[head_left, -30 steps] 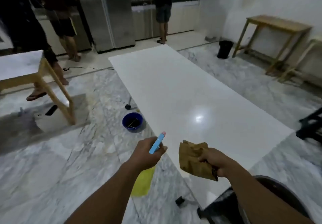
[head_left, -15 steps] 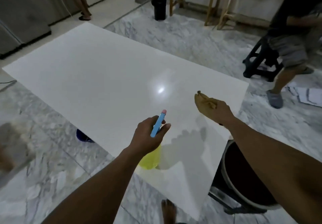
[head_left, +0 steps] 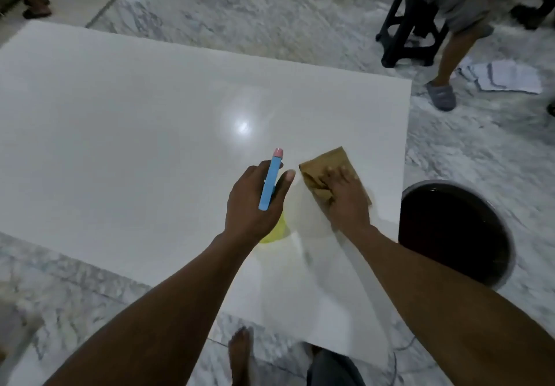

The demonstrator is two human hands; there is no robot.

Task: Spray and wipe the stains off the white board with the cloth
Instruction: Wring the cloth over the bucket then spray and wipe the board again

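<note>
A large glossy white board lies flat in front of me, with a lamp's glare near its middle. My left hand hovers above the board's near part, gripping a spray bottle with a blue head, pink nozzle tip and yellow body, the nozzle pointing away from me. My right hand lies flat, palm down, pressing a brown cloth onto the board near its right edge. No stains show clearly on the board.
A dark round tub stands on the marble floor by the board's right edge. A seated person's leg and a black stool are at the far right, papers beside them. My bare foot is below the near edge.
My view has tilted down over the board. My right hand has dropped with the cloth from the air onto the board's surface. My left hand still holds the spray bottle.
</note>
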